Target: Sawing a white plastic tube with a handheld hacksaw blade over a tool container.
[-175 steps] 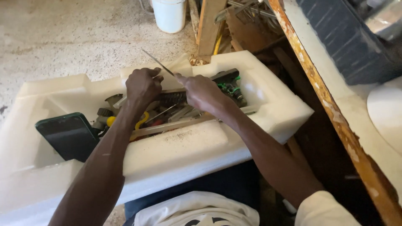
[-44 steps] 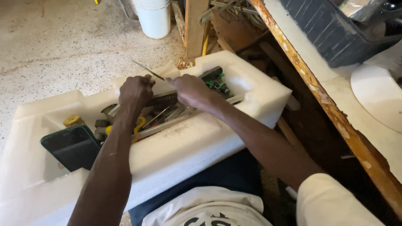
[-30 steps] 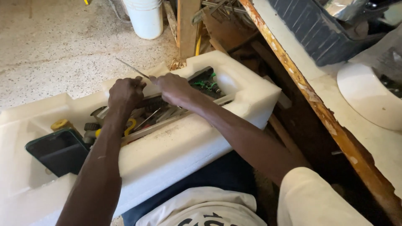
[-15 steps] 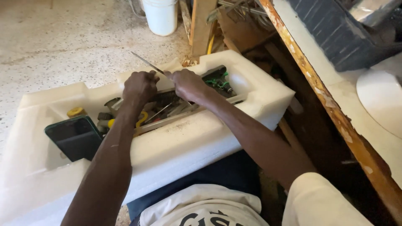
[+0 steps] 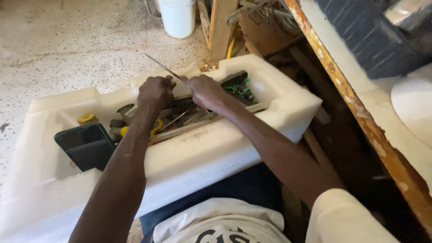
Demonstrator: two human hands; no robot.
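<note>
Head view: both hands work over the recess of a white foam tray (image 5: 234, 148) that lies across the person's lap.

The left hand (image 5: 155, 92) is curled into a loose fist at the far edge of the recess. Its fingers are closed round the near end of a thin metal rod (image 5: 163, 68), which slants up and away toward the tray's far rim.

The right hand (image 5: 207, 90) sits just beside the left, almost touching it. Its fingers are bent and pressed together at the same end of the rod. Whether they pinch the rod itself or some small part on it cannot be told, since the fingertips are hidden.

Below the hands, the recess holds a jumble of tools (image 5: 180, 119). Some have yellow handles, and a narrow wooden strip runs along the near side. A dark phone (image 5: 85, 146) leans in the left end of the recess. A green circuit board (image 5: 238, 86) rests in the right end.

As a judgement, the work on the rod looks mid-way. It is lifted clear of the heap and gripped by both hands, but nothing shows it fitted, freed or set down. The other tools lie untouched.

Beyond the tray, a white bucket (image 5: 177, 18) stands on the speckled floor (image 5: 67, 45). A worn wooden counter (image 5: 351, 103) edge runs along the right.
</note>
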